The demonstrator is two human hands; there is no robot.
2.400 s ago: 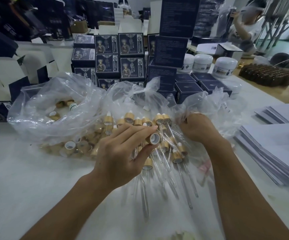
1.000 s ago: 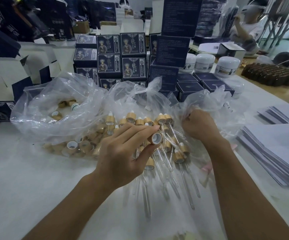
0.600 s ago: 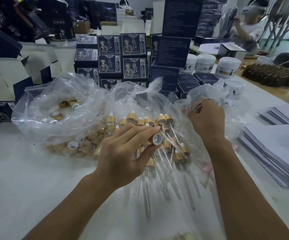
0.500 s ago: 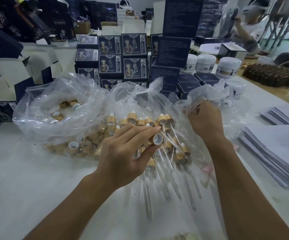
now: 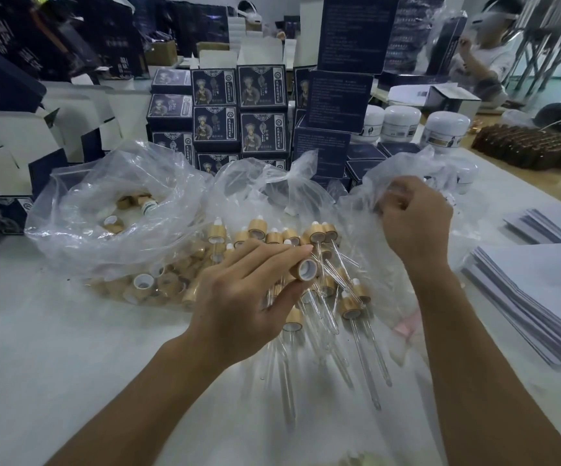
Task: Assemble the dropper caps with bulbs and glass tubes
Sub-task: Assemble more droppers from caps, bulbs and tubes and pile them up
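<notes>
My left hand (image 5: 248, 290) pinches a bamboo-coloured dropper cap (image 5: 305, 269) between thumb and fingers, its white-lined opening facing the camera. Beneath it lies a pile of assembled droppers (image 5: 349, 304) with glass tubes pointing toward me. My right hand (image 5: 415, 223) is raised at the right with fingers curled, gripping the edge of a clear plastic bag (image 5: 403, 176); whether it also holds a glass tube is hidden. A second clear bag (image 5: 111, 210) at the left holds several loose caps (image 5: 144, 282).
Stacked dark blue printed boxes (image 5: 238, 109) stand behind the bags. White jars (image 5: 447, 129) and brown bottles (image 5: 524, 146) sit at the back right. Piles of paper sheets (image 5: 541, 297) lie at the right. Open cartons (image 5: 10, 142) are at the left. Another person (image 5: 484, 55) sits far right.
My right hand has lifted from the pile up and back to the right bag's edge, fingers curling on the plastic. My left hand keeps the same cap, almost still.
</notes>
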